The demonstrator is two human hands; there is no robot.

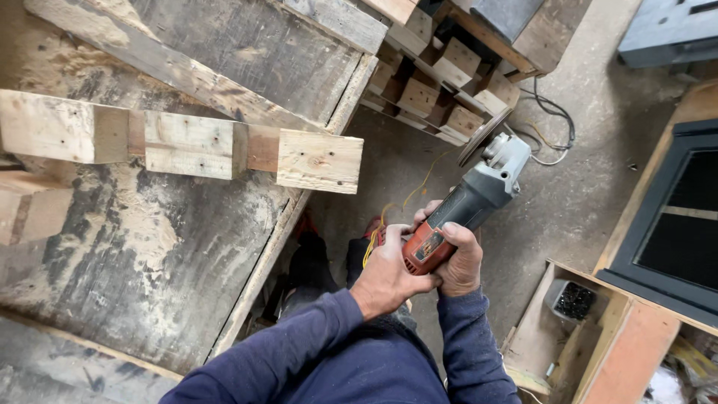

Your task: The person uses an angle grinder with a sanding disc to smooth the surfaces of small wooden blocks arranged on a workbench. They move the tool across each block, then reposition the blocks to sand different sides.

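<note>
Hands meet at centre frame around an angle grinder (467, 206). The right hand (458, 258) is wrapped around its grey body from below, fingers closed on it, while the left hand (389, 273) is curled against the red rear end. The grinder's disc (485, 136) points toward the upper right, held in the air above the concrete floor (583, 187). A wooden pallet (179, 146) fills the left of the frame, and stacked wood blocks (441, 82) lie at upper centre.
</note>
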